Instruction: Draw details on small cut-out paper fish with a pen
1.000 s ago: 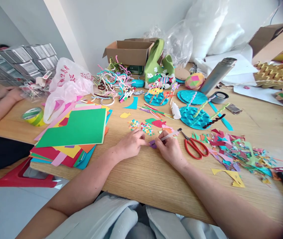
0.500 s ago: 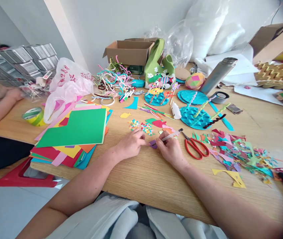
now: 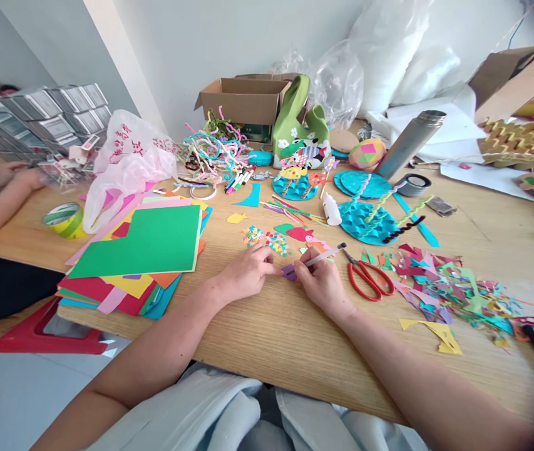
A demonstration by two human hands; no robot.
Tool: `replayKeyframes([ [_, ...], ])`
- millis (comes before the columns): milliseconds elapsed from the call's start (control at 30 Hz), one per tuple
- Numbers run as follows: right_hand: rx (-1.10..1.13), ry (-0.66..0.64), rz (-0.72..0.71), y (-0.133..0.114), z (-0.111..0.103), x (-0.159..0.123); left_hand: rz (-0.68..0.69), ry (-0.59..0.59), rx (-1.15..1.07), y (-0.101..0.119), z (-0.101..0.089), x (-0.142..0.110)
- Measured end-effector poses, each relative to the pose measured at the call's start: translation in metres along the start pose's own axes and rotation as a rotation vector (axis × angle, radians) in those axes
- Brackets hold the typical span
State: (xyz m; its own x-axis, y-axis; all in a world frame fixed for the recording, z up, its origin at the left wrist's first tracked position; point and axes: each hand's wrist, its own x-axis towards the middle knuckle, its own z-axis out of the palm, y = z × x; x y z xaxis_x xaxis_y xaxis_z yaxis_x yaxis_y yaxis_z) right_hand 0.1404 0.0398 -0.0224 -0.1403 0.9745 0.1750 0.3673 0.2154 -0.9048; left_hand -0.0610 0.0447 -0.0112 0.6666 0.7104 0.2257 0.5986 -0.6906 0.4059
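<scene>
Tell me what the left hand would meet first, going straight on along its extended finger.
The purple paper piece, which the left hand seems to touch at its edge; beyond it, probably the right hand and its pen.

The person's right hand (image 3: 322, 280) grips a white pen (image 3: 327, 254) at a small purple paper piece (image 3: 289, 271); the left hand (image 3: 246, 273) touches its edge. Red-handled scissors (image 3: 354, 280) lie between the right hand and colorful scraps (image 3: 476, 293).
</scene>
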Motion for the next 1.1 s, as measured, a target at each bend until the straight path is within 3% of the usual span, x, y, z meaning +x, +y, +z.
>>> replayKeyframes([
  [500, -0.033, -0.027, -0.011, 0.008, 0.001, -0.001, -0.005, -0.006, -0.001, 0.002, -0.001, 0.0],
  [567, -0.022, 0.014, -0.034, 0.004, 0.0, -0.002, -0.006, -0.002, -0.01, 0.002, -0.001, 0.0],
  [767, 0.076, 0.313, -0.073, -0.007, -0.008, -0.006, -0.011, 0.034, -0.113, -0.004, -0.002, 0.0],
  [1100, 0.184, 0.306, -0.066, -0.004, -0.008, -0.006, -0.006, 0.184, -0.07, -0.01, -0.008, 0.0],
])
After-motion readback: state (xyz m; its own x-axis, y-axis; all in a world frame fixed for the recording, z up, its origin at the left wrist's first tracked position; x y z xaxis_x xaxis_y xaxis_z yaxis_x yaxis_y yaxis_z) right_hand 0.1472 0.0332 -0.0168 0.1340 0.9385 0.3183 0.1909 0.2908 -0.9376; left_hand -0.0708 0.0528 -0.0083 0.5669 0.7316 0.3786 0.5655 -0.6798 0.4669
